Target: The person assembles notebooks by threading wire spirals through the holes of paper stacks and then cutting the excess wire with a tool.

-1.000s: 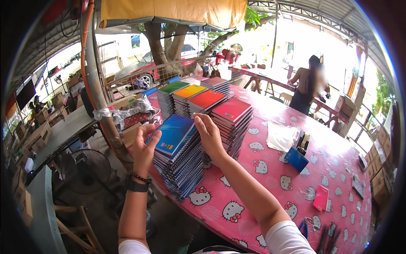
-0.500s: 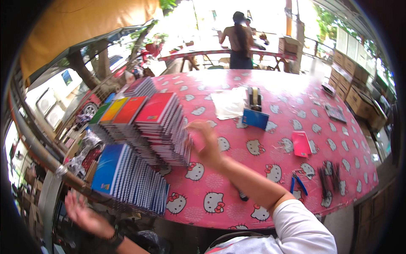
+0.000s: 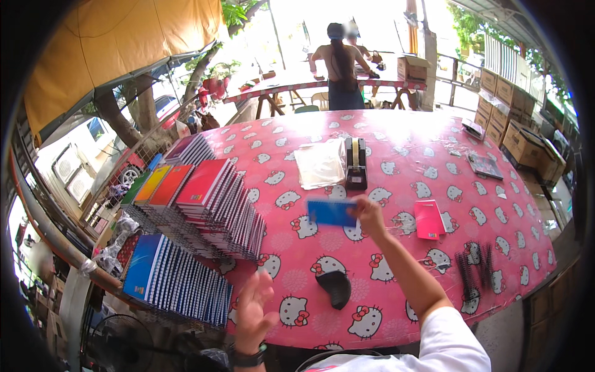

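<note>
My right hand [image 3: 370, 218] pinches the right end of a small blue notebook [image 3: 326, 212], slightly blurred, held over the middle of the table. My left hand [image 3: 253, 310] is empty, its fingers loosely apart, above the table's near edge. It is beside a pile of blue spiral notebooks [image 3: 145, 263]. Behind that pile rise tall stacks of spiral notebooks, with a red-covered notebook [image 3: 203, 183], an orange one [image 3: 168, 186] and a yellow one [image 3: 150, 184] on top. A black curved object [image 3: 335, 289], its kind unclear, lies between my hands.
A tape dispenser [image 3: 356, 173] stands beyond the blue notebook, next to clear plastic sheets [image 3: 319, 164]. On the right lie a small pink-red notebook [image 3: 427, 221] and black wire coils [image 3: 476, 273]. A person [image 3: 343, 62] stands at a farther table; cardboard boxes [image 3: 524, 142] are stacked at the right.
My right hand has moved right from the red notebook stack and taken hold of the small blue notebook, now nearer me. My left hand has come rightward from beyond the blue pile.
</note>
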A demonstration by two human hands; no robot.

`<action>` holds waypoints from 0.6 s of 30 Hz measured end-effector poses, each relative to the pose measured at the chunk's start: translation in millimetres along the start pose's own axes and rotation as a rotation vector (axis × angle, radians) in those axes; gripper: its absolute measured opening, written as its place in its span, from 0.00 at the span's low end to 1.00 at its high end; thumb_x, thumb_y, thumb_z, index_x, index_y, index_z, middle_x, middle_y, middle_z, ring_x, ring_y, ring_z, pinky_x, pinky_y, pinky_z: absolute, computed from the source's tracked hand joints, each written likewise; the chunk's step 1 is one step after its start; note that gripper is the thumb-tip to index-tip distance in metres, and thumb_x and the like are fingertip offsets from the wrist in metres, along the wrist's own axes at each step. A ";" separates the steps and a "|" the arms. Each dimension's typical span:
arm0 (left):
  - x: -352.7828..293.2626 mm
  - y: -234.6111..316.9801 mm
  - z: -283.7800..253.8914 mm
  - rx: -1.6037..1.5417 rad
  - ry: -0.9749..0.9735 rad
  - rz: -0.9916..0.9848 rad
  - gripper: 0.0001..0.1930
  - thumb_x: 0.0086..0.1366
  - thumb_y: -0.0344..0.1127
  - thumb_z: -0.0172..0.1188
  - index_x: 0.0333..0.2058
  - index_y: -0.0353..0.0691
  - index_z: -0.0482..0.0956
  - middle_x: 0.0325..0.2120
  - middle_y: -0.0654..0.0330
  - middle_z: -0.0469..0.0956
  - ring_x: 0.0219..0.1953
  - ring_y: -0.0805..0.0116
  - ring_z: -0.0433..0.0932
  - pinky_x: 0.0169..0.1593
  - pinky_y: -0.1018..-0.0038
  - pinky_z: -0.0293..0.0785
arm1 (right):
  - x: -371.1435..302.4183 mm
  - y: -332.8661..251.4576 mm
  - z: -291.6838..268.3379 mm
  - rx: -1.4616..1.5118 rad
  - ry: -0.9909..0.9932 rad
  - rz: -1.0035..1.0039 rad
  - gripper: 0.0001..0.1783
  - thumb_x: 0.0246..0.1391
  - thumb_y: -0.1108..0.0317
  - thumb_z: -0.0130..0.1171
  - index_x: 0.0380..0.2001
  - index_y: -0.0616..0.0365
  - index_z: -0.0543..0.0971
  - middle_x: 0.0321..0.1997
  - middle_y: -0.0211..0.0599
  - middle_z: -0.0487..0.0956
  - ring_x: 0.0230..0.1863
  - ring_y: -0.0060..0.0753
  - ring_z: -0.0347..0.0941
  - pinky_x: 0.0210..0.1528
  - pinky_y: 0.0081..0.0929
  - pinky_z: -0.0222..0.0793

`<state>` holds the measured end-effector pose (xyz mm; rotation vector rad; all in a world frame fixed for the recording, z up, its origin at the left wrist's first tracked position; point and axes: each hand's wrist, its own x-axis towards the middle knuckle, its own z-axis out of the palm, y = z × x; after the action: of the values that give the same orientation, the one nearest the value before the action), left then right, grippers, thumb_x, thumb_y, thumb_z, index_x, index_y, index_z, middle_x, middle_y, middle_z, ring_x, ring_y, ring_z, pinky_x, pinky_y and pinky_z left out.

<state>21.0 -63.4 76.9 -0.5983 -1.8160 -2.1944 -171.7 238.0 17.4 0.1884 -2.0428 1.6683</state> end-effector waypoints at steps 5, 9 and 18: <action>11.4 -84.8 26.8 0.011 0.050 -0.275 0.25 0.57 0.28 0.65 0.52 0.38 0.65 0.42 0.58 0.74 0.46 0.71 0.73 0.49 0.77 0.69 | -124.6 -72.9 -9.4 0.071 -0.422 0.083 0.10 0.47 0.79 0.64 0.34 0.59 0.79 0.32 0.28 0.78 0.33 0.17 0.72 0.33 0.20 0.70; -15.4 -90.4 31.5 -0.006 -0.025 -0.297 0.17 0.57 0.25 0.64 0.42 0.39 0.68 0.37 0.60 0.74 0.41 0.73 0.73 0.46 0.77 0.70 | -186.1 -79.4 -19.1 0.369 -0.238 0.198 0.10 0.50 0.75 0.63 0.38 0.60 0.76 0.33 0.30 0.77 0.34 0.17 0.72 0.34 0.21 0.69; -58.3 -87.4 54.1 0.295 0.188 -0.155 0.19 0.54 0.29 0.64 0.43 0.38 0.67 0.37 0.59 0.71 0.43 0.65 0.71 0.50 0.68 0.66 | -211.3 -71.1 17.8 0.245 -0.002 0.182 0.13 0.53 0.74 0.60 0.42 0.57 0.71 0.30 0.29 0.72 0.33 0.17 0.67 0.35 0.19 0.66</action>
<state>44.6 2.6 -18.2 -0.1898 -2.0853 -1.9385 35.6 162.2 -18.0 0.0880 -1.8994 2.0305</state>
